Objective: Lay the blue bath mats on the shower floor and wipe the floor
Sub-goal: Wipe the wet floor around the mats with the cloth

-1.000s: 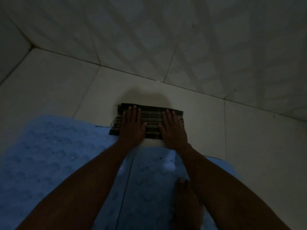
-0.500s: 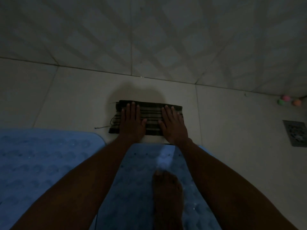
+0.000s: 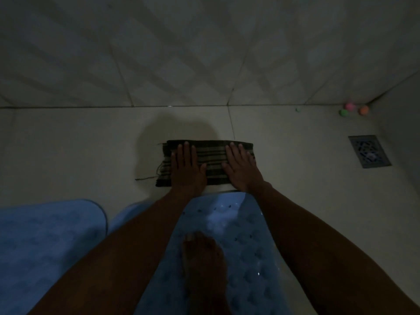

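A folded dark striped cloth (image 3: 212, 156) lies flat on the pale tiled shower floor (image 3: 79, 155), close to the wall. My left hand (image 3: 186, 169) presses its left half with straight fingers. My right hand (image 3: 241, 169) presses its right half the same way. Two blue bath mats lie on the floor below the cloth: one mat (image 3: 45, 246) at the lower left, the other mat (image 3: 238, 258) under my arms in the middle. A bare foot (image 3: 204, 264) stands on the middle mat.
A square metal floor drain (image 3: 369, 151) sits at the right. Three small coloured balls (image 3: 353, 110) lie in the far right corner. The tiled wall (image 3: 204, 53) runs along the top. A loose thread (image 3: 145, 178) trails left of the cloth.
The view has swung right along the wall, bringing the drain and coloured balls into sight. Both hands stay flat on the cloth, which has shifted rightward over the floor.
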